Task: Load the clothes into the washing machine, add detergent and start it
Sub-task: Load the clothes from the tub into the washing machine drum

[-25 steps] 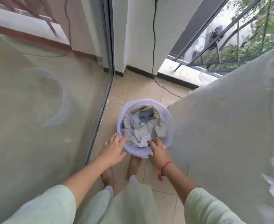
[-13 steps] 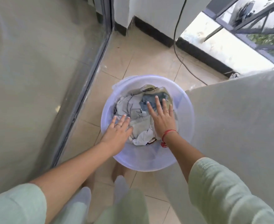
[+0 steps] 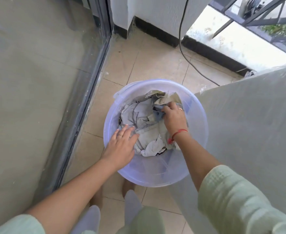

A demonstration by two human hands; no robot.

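Note:
A translucent lilac plastic tub (image 3: 196, 137) stands on the tiled floor in front of my feet. It holds a heap of crumpled clothes (image 3: 144, 122), grey and white with a blue piece and an olive piece at the far side. My right hand (image 3: 172, 116) is inside the tub, its fingers curled around the blue and olive cloth. My left hand (image 3: 122, 146) lies flat with fingers apart on the near left of the heap, gripping nothing. A large pale grey covered surface (image 3: 250, 119) fills the right side, its identity unclear.
A glass sliding door (image 3: 37, 81) with a dark frame runs along the left. A black cable (image 3: 186, 53) trails over the tiles behind the tub. A white wall with black skirting and a balcony railing (image 3: 265, 22) stand at the back.
I have leaned in closer over the tub. My right hand moved from flat on the clothes to the far side and closed on the cloth. My left hand stayed on the near left.

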